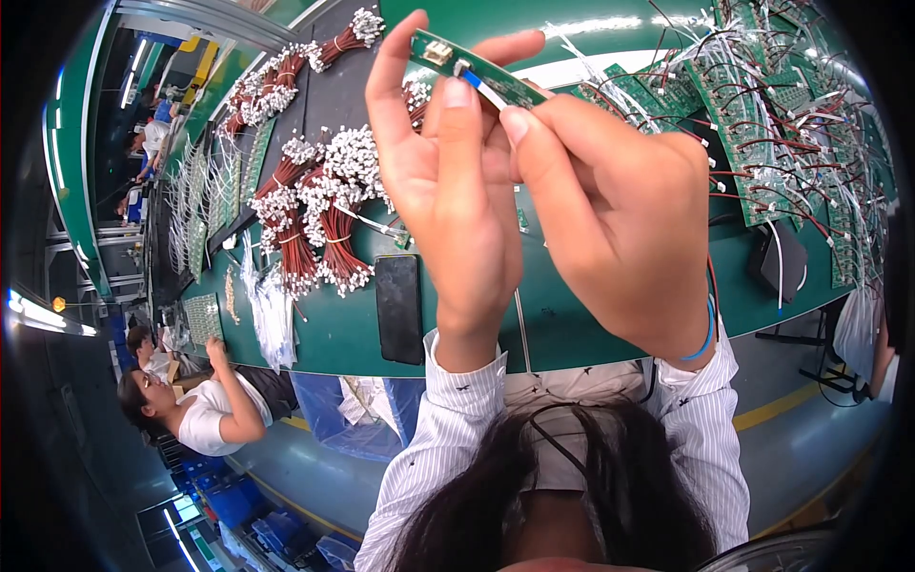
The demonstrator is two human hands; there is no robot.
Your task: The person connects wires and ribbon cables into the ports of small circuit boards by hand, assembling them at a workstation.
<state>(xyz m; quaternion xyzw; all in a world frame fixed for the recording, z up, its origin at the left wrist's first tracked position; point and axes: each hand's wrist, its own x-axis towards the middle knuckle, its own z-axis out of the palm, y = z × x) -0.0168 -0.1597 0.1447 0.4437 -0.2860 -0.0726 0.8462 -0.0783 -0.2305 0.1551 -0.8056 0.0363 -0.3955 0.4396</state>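
Above the green table point(562, 334), my left hand point(453, 191) grips a narrow green circuit board point(515, 89) by its edges, its thumb lying near a small connector. A pale connector point(437, 52) sits close to the board's left end. Between its thumb and fingers, my right hand point(620, 210) pinches a thin flat ribbon cable point(489, 94), white with a blue end. The blue end meets the board beside my left thumb; whether it is seated in a connector I cannot tell. My right fingers hide the cable's other part.
Bundles of brown-red wires with white plugs point(334, 195) lie at left, near a black phone point(398, 310). Wired circuit boards point(753, 143) are piled at right, beside a dark box point(780, 259). A blue-lined bin point(343, 419) stands below the edge. A co-worker point(214, 410) sits at left.
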